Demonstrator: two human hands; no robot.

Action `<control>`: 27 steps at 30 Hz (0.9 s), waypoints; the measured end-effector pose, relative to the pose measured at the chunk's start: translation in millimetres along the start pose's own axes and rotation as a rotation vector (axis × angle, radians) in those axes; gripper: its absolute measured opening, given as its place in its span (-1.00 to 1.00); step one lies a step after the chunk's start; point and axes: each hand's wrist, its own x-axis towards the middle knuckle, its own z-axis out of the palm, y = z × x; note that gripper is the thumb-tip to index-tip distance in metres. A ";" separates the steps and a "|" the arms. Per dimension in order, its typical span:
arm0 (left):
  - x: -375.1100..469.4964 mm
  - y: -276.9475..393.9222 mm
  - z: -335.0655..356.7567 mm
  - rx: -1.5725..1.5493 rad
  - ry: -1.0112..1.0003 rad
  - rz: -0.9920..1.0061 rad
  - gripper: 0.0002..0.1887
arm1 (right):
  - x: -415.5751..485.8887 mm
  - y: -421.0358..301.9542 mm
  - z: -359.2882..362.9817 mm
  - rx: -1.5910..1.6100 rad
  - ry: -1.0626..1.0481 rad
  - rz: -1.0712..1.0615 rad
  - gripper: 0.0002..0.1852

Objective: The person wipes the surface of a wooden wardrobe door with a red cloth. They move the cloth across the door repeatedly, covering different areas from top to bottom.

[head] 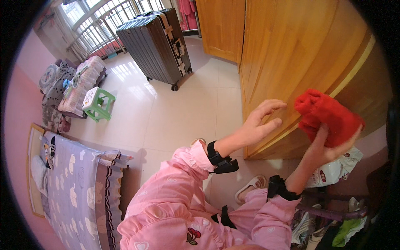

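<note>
A folded or rolled piece of red cloth (331,117) is gripped in my right hand (325,150), with the thumb pressed on its near side. My left hand (262,122) is just left of the cloth, apart from it, its fingers spread and slightly curled with nothing between them. Both hands are raised in front of a wooden wardrobe (290,47). What kind of cloth item it is, I cannot tell. Black straps with small devices go round both wrists.
A grey suitcase (150,47) stands on the tiled floor. At the left are a green stool (101,104), a covered sofa (82,82) and a bed (75,187). A white plastic bag (336,172) and a rack (331,214) with shoes are low on the right.
</note>
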 end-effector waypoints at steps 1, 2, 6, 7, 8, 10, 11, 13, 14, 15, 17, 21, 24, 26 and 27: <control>-0.3 -2.1 2.3 0.008 0.010 0.009 -0.54 | 1.9 2.1 2.8 -0.032 -0.012 0.047 -0.03; -0.7 -4.9 6.0 0.012 0.018 0.017 -0.54 | -1.3 2.0 1.6 -0.488 -0.074 -0.249 -0.19; 1.7 -21.8 11.6 -0.073 0.065 -0.002 -0.49 | -18.9 19.5 5.0 -0.447 -0.118 -0.345 -0.09; 4.2 -26.2 8.7 -0.102 0.040 -0.118 -0.48 | -23.2 26.0 3.4 -0.444 -0.130 -0.354 -0.09; 4.1 -29.7 8.4 -0.205 0.043 -0.133 -0.49 | -26.6 33.7 2.7 -0.365 -0.121 -0.383 -0.10; 5.2 -34.5 4.0 -0.168 0.025 -0.076 -0.50 | -26.5 48.7 -4.0 -0.315 -0.122 -0.364 -0.13; 4.9 -35.4 2.0 -0.150 0.005 -0.107 -0.49 | -26.4 54.9 -8.3 -0.269 -0.135 -0.389 -0.17; 5.5 -36.6 -0.7 -0.100 -0.025 -0.064 -0.47 | -27.3 66.9 -13.9 -0.208 -0.144 -0.339 -0.22; 5.3 -36.9 -1.0 -0.127 -0.034 -0.071 -0.43 | -29.4 72.3 -15.3 -0.196 -0.146 -0.366 -0.23; 5.5 -37.3 -1.5 -0.115 -0.044 -0.090 -0.43 | -31.7 77.3 -16.9 -0.176 -0.144 -0.356 -0.24; 6.3 -38.3 -2.5 -0.073 -0.067 -0.070 -0.41 | -38.9 86.6 -18.8 -0.170 -0.141 -0.327 -0.20; 7.9 -38.7 -5.3 -0.078 -0.103 -0.086 -0.37 | -55.9 100.1 -19.2 -0.149 -0.096 -0.175 -0.13; 6.7 -32.5 -8.5 -0.022 -0.136 -0.099 -0.38 | -73.3 97.4 -14.1 -0.153 -0.076 -0.155 -0.14; 7.0 -25.8 -10.2 -0.076 -0.158 -0.157 -0.39 | -83.6 86.3 -19.7 -0.280 -0.172 -0.244 -0.13; 7.6 -22.3 -10.7 -0.092 -0.171 -0.155 -0.40 | -87.1 79.9 -22.0 -0.366 -0.237 -0.318 -0.13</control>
